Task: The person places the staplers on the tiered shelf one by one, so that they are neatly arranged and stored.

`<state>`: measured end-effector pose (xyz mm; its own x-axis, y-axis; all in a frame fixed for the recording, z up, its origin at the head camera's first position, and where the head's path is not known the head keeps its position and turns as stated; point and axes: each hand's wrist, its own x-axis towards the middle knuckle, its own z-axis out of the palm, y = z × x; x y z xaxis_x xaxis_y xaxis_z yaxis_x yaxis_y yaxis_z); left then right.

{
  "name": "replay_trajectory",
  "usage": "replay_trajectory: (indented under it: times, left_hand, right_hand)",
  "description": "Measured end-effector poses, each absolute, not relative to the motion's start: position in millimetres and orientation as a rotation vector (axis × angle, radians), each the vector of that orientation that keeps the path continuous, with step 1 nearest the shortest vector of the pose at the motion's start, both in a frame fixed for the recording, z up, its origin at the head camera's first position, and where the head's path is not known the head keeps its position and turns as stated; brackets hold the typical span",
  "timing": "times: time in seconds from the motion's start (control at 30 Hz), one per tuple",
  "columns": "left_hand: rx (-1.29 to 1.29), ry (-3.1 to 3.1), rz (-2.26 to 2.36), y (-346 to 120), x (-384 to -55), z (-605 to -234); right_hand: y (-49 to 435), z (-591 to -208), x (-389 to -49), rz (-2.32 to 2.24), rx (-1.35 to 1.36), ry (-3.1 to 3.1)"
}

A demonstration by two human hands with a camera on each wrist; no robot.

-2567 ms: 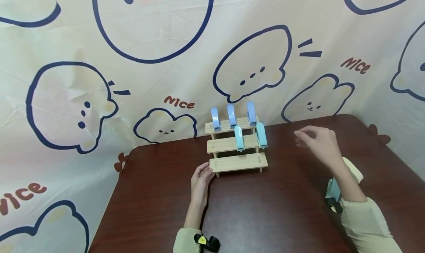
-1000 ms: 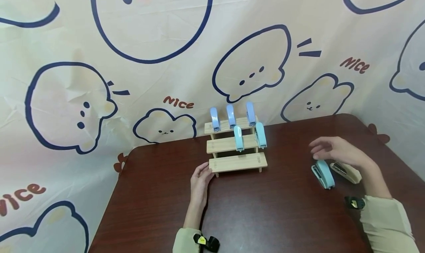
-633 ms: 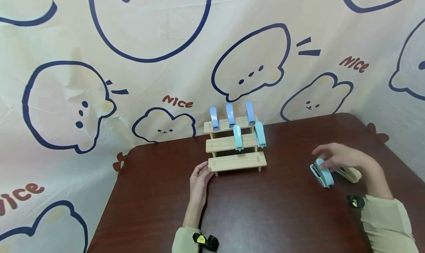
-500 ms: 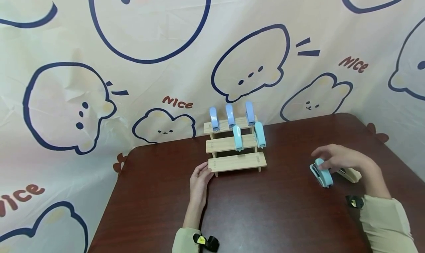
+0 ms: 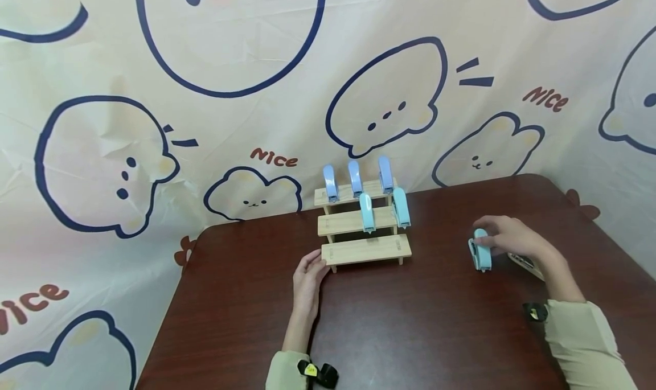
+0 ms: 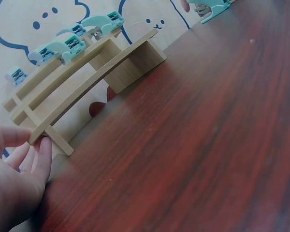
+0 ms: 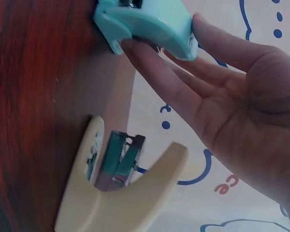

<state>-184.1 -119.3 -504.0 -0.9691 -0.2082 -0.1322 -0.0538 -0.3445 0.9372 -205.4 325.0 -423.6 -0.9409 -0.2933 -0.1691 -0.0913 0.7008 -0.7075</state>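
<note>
My right hand (image 5: pixel 512 236) pinches a turquoise stapler (image 5: pixel 480 253) between thumb and fingers at the right of the table; the right wrist view shows the stapler (image 7: pixel 150 24) close up. A cream stapler (image 7: pixel 111 198) lies beside it, partly behind my wrist in the head view. My left hand (image 5: pixel 306 279) grips the left end of the lowest step of a wooden three-step rack (image 5: pixel 366 251), fingers under the plank in the left wrist view. Blue staplers (image 5: pixel 355 179) stand on the top step. Two turquoise staplers (image 5: pixel 367 212) stand on the middle step. The lowest step is bare.
The dark brown table (image 5: pixel 246 299) carries the rack near its back edge. Behind it hangs a pale cloth (image 5: pixel 246 122) with cartoon drawings. Black bands with small devices (image 5: pixel 318 373) sit at the wrists.
My right hand came down to the turquoise stapler, took hold of it and has moved it a little left and back, turning it straighter. My left hand has stayed on the rack.
</note>
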Motion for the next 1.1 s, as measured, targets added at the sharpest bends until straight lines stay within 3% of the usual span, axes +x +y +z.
replay_trajectory:
  times: [1.1]
  left_hand:
    - [0.341,-1.737,-2.478,-119.6,-184.1,-503.1]
  right_hand:
    - [316.5,-439.4,-216.6,-1.166,-0.104,2.813]
